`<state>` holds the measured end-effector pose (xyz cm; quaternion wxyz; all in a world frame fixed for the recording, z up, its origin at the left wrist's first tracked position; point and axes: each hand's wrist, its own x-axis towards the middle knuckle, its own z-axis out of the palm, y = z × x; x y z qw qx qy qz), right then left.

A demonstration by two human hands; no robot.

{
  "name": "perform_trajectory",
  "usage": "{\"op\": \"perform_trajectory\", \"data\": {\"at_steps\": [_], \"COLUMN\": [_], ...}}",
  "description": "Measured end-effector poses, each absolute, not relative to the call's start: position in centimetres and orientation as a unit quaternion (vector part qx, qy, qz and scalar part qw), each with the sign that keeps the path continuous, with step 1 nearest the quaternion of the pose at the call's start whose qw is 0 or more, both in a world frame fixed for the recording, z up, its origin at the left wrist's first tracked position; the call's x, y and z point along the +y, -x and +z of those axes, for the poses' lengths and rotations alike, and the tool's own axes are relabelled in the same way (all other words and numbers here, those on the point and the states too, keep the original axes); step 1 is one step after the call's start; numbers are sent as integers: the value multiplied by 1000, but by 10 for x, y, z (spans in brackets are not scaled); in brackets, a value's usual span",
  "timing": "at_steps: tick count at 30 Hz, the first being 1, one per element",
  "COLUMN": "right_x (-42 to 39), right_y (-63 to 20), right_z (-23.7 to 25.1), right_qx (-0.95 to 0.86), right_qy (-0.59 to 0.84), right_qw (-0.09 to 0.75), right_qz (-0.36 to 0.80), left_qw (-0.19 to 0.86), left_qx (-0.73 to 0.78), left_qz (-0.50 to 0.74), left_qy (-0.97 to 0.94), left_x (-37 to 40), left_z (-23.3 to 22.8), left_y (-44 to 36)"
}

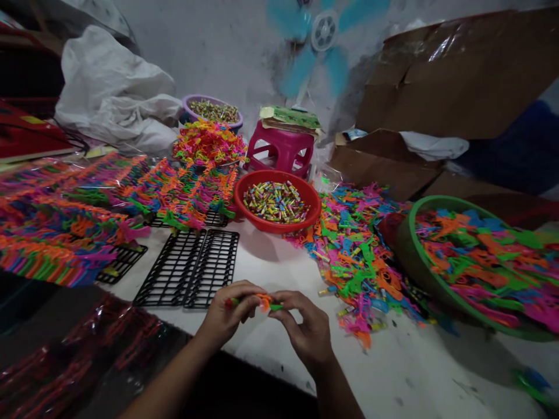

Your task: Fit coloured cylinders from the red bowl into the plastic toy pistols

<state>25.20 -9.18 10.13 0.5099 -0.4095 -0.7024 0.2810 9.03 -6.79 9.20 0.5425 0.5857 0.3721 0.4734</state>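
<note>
Orange-and-green plastic piece (264, 301) pinched in both hands (227, 309) (309, 330), slatted black racks (205, 265), round red bowl (273, 226)

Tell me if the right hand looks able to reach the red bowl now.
Probably yes: nothing seems to stand between the right hand and the near rim of the red bowl, though that hand is pinching a plastic piece.

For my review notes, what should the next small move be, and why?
Probably a gentle push of the right hand toward the left hand: both pinch the small orange and green item, their fingertips facing, though blur hides whether its parts are joined.
</note>
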Motion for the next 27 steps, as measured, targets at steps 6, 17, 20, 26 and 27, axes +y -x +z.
{"op": "perform_trajectory", "data": {"at_steps": [6,17,20,26,27], "right_x": [-94,-93,-94,-93,-92], "right_y": [-251,-248,-248,-247,-247], "right_z": [107,103,102,99,100], "right_qx": [-740,-762,-748,-733,-732], "right_qy": [403,404,409,396,396], "right_qw": [482,484,497,523,524], "right_qz": [240,145,161,183,181], "left_qw": [534,518,519,533,533], "left_qx": [373,389,387,391,390], "left_qz": [467,449,451,455,456], "left_qy": [-598,-616,-615,-597,-596], "left_x": [-68,-71,-72,-72,-72], "left_z": [91,90,90,93,93], "left_y": [-88,-91,-93,-94,-94]}}
